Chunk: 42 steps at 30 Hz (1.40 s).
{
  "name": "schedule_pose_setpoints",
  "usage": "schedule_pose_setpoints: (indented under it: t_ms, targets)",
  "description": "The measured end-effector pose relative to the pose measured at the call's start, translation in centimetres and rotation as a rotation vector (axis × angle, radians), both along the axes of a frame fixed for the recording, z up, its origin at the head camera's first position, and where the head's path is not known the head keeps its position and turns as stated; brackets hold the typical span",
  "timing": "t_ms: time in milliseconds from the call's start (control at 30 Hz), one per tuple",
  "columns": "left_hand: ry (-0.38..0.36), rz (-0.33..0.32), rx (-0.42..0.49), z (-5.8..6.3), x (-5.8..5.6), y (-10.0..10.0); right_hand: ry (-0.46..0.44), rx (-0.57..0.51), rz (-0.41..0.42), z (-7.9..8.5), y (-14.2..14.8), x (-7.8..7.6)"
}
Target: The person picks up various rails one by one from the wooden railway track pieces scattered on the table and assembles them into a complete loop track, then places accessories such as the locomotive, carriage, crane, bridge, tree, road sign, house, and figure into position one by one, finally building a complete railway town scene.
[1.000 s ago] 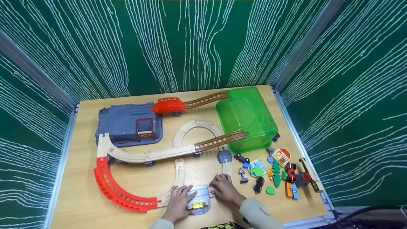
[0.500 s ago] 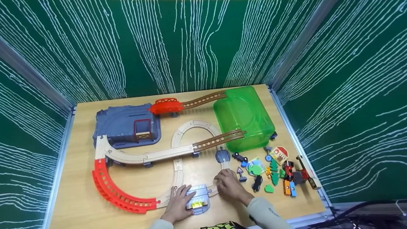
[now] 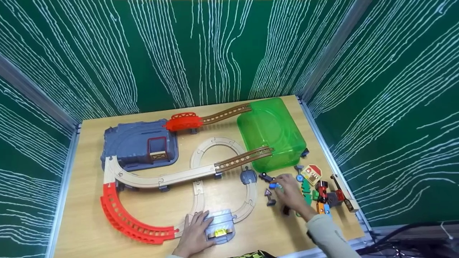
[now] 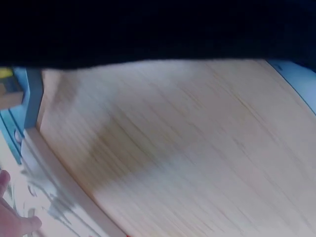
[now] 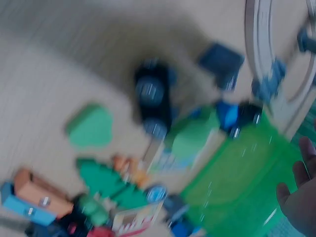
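My left hand (image 3: 195, 233) rests with spread, fairly straight fingers over the wooden track and the left edge of a grey crossing piece (image 3: 223, 219) with a yellow part. In the left wrist view only its fingertips (image 4: 30, 224) show, by the pale track (image 4: 59, 182). Above the small toys at the right is my right hand (image 3: 289, 193), its loosely bent fingers near a blue toy part (image 3: 273, 186). Nothing shows between those fingers in the right wrist view. A curved wooden track (image 3: 249, 205) links the crossing piece to a small grey connector (image 3: 248, 176).
A translucent green bin (image 3: 283, 143) supports brown ramp tracks (image 3: 244, 158). Left stand a grey tunnel (image 3: 132, 139) and a red curved track (image 3: 129, 225). Around my right hand lie a sign (image 3: 269, 197), a house tile (image 3: 312, 173), green trees (image 3: 305, 186) and a crane arm (image 3: 344, 193).
My right hand has left the curved track beside the crossing piece and moved right, over the small toys. The left hand has stayed by the crossing piece, shifting only slightly.
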<state>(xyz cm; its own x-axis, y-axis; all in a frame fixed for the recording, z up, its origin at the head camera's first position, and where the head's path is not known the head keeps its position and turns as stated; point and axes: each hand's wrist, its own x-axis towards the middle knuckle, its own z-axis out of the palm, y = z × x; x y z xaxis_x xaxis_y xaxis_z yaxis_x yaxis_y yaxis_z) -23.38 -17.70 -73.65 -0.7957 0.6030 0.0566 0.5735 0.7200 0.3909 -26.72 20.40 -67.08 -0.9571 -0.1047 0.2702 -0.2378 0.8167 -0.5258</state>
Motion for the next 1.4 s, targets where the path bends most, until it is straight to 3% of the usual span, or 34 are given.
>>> schedule_pose_setpoints:
  t_ms: [167,433,733,967,1267,1333,1400]
  targets:
    - [0.004,0.085,0.063,0.1,-0.1,-1.5,0.046,0.043,-0.036,0.6,3.8,-1.3]
    - [-0.017,0.187,0.076,0.5,-0.5,-3.6,-0.02,0.088,-0.138,1.6,9.2,-3.8]
    - [0.08,0.321,0.084,-0.4,-0.7,-5.1,-0.092,0.116,-0.331,1.6,12.7,-6.8]
    - [-0.044,0.36,-0.026,-1.2,-0.3,-6.1,-0.235,0.145,-0.422,0.6,14.0,-8.5]
    - [-0.172,0.362,-0.031,-1.0,-0.7,-6.7,-0.423,0.072,-0.473,-0.5,14.8,-11.2]
    - [-0.13,0.365,-0.037,-1.6,-0.7,-6.8,-0.461,0.057,-0.462,-0.7,14.7,-11.7]
    - [0.019,0.374,-0.038,-2.9,-0.7,-6.9,-0.495,0.046,-0.437,-1.0,14.6,-12.1]
